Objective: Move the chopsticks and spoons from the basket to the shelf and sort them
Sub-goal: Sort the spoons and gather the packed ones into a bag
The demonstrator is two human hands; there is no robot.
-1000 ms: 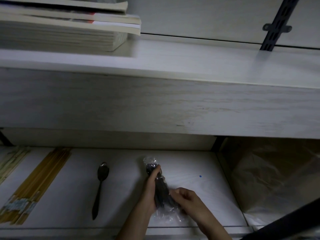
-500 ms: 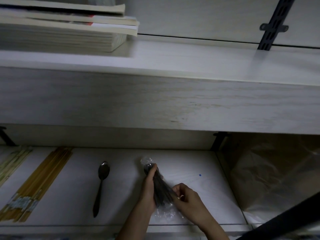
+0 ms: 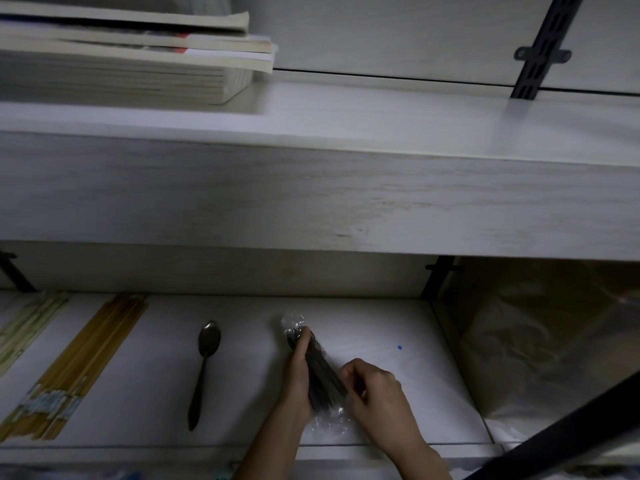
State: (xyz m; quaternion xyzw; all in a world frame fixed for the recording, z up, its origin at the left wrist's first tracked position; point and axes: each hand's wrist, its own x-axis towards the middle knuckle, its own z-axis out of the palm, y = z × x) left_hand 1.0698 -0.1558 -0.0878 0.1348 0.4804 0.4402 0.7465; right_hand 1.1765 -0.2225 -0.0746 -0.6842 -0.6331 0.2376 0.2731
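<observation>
On the lower white shelf (image 3: pixel 398 410), my left hand (image 3: pixel 298 379) grips a bundle of dark spoons (image 3: pixel 323 379) wrapped in clear plastic. Crinkled plastic sticks out past its far end and near end. My right hand (image 3: pixel 375 393) pinches the bundle's near end from the right. A single dark spoon (image 3: pixel 204 368) lies alone on the shelf to the left, bowl pointing away. Further left lie a row of yellow-brown chopsticks (image 3: pixel 86 362) and a paler chopstick row (image 3: pixel 24 330) at the frame's edge. The basket is out of view.
A thick upper shelf (image 3: pixel 346 202) overhangs the lower one, with stacked books (image 3: pixel 131 60) on its left. A brown plastic-covered bag (image 3: pixel 540 348) fills the bay to the right. A dark bar (image 3: pixel 571 427) crosses the bottom right corner.
My right hand has slid a little along the bundle's near end, and more of the dark spoon handles show outside the plastic. The left hand keeps its grip.
</observation>
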